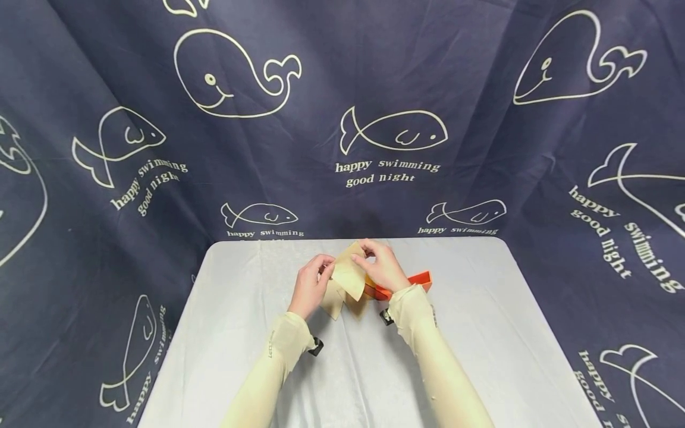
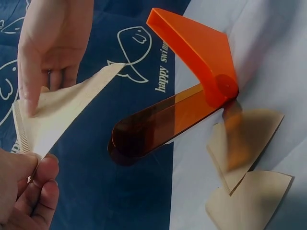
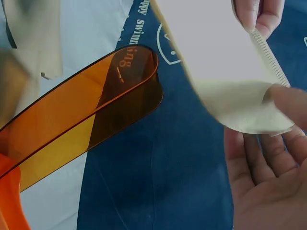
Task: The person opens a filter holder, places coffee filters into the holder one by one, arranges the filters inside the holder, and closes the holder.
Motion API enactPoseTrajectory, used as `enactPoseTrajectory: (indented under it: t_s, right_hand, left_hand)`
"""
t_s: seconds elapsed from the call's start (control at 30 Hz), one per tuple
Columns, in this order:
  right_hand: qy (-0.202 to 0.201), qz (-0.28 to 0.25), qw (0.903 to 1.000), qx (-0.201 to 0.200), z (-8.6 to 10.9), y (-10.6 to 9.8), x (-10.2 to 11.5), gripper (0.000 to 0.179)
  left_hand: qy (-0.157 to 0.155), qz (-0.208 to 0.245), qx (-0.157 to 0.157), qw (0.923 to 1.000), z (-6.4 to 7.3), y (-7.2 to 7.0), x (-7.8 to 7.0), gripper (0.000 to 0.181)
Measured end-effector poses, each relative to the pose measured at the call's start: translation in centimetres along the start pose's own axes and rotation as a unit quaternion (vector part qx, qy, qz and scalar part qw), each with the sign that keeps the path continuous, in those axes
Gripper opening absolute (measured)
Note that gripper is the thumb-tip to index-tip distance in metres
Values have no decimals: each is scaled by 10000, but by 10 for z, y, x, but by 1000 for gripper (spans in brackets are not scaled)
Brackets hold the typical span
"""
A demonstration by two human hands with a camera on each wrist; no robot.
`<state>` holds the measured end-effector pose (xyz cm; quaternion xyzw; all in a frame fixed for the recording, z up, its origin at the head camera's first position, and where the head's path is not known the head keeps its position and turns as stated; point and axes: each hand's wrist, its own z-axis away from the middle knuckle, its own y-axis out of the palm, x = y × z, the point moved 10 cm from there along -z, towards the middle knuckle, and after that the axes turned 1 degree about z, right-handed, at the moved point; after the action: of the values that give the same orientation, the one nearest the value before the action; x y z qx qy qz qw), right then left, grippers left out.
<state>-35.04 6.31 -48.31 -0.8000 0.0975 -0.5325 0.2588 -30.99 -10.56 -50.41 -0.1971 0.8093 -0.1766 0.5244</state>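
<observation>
Tan paper coffee filter (image 1: 349,276), one, cone-shaped, with a crimped seam: was held off the table at the lower centre of the head view, between both hands.

Left hand (image 1: 311,284): pinched the paper between thumb and fingers near the crimped edge, left of the filter.

Right hand (image 1: 384,266): gripped it from the right, thumb on the near face, fingers behind.

Flat coffee filters, two, same tan paper: lay below the held one, the left one (image 1: 332,301) beside the right one (image 1: 355,307); they met at a corner in the lower right of the left wrist view.

Orange plastic implement (image 1: 421,279), hinged, with a translucent amber arm (image 2: 158,120) rounded at its end: lay right of the flat filters, partly behind the right hand.

Table (image 1: 225,333): was covered in pale cloth, creased, across the lower frame.

Navy curtain (image 1: 316,142): hung behind and at both sides, printed with white whales, fish and lettering.

Sleeves, cream, two: covered both forearms at the bottom centre.
</observation>
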Motion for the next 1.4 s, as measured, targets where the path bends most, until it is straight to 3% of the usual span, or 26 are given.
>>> enactPoseTrajectory:
  t_s: [0.17,0.3,0.53,0.73,1.0,1.17,1.3,1.4]
  right_hand:
    - [49,46,10000,-53,0,-1,0,5]
    - [130,-4,9998,-128,1,-6,1,6]
    - [426,-169,9976,-521,4,-18,-4,7]
    - [444,-430,9951,-773,6,-22,-5,6]
    - [480,-495,9940,-848,9,-21,-8,27]
    - [508,-649,9941,-710,10,-22,-10,11]
    - [335,-737,9947,-634,11,-26,-6,26]
    - [102,-473,9969,-627,10,-30,-1,30]
  left_hand:
    - [12,48,16,10000,0,1,0,10]
    - [-172,322,61,9993,1,4,7,13]
    - [-404,689,156,9967,4,10,16,16]
    - [-549,925,306,9937,5,18,21,10]
    - [-364,570,389,9970,7,22,18,16]
    - [-283,267,446,9982,7,21,14,18]
    - [-40,-35,511,9987,7,21,7,19]
    - [140,-403,551,9976,7,21,3,21]
